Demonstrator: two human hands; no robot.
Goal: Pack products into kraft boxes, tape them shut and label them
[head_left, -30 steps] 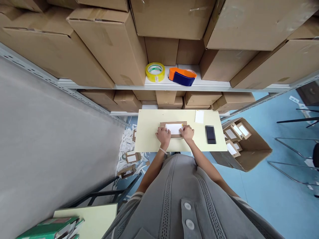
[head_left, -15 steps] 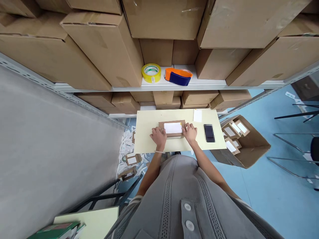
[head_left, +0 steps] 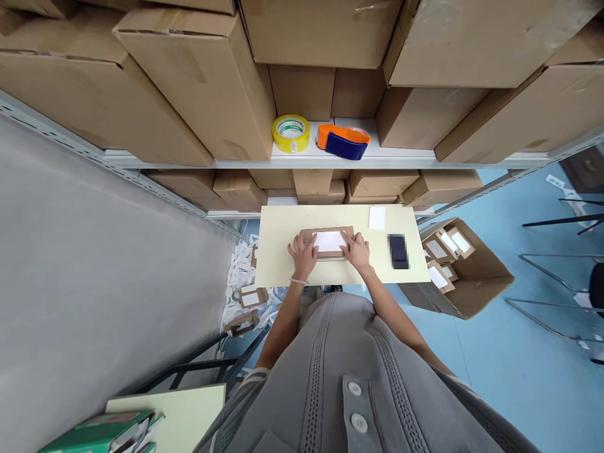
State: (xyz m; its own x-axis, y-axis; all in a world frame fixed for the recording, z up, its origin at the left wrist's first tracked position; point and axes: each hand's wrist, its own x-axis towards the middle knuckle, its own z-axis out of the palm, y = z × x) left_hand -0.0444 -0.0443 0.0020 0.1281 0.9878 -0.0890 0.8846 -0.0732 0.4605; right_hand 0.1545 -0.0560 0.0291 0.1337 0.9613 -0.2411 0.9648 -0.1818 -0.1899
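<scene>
A small brown cardboard box lies on the pale yellow table, with a white label on its top. My left hand rests at the box's left end, fingers spread and the thumb on the label's left edge. At the right end, my right hand has its thumb and fingertips on the label's right edge. Both hands press on top rather than grip. To the right of them lies a dark, pixelated flat object, and a white paper slip sits near the table's back edge.
Above the table, a shelf bears large cartons, a yellow tape roll and an orange and blue band. On the floor to the right stands an open carton holding labelled boxes. White paper strips litter the floor at left.
My thumbs have moved inward onto the label's edges, and the fingers of my left hand have spread. The whole view has shifted slightly.
</scene>
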